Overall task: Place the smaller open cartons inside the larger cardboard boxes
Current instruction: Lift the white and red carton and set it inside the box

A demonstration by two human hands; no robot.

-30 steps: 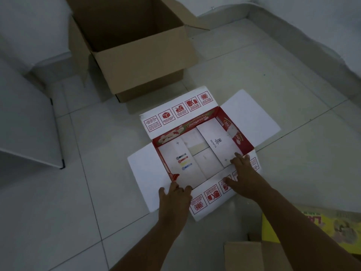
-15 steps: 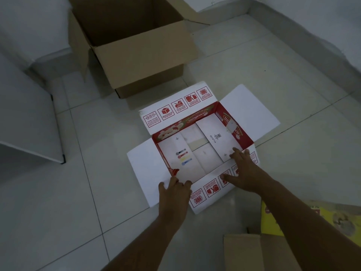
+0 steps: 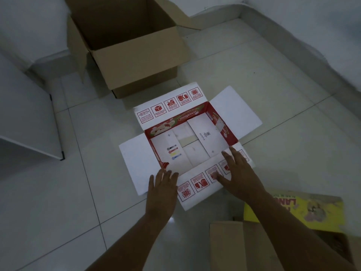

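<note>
A small white and red open carton (image 3: pixel 187 141) sits on the tiled floor in the middle of the view, its four flaps spread outward. My left hand (image 3: pixel 162 187) rests flat on the carton's near left corner, fingers apart. My right hand (image 3: pixel 237 173) lies flat on the near flap with its printed red symbols, fingers spread. A large brown cardboard box (image 3: pixel 127 42) stands open behind the carton, against the wall, and nothing shows inside it.
A yellow printed carton (image 3: pixel 304 210) and a brown cardboard box (image 3: pixel 234 245) lie at the lower right, beside my right forearm. A white panel (image 3: pixel 25 122) leans at the left. Walls close off the back and right side.
Both hands have stayed on the carton's near flap. The carton has shifted slightly away from me, toward the brown box, and my fingers are spread wider.
</note>
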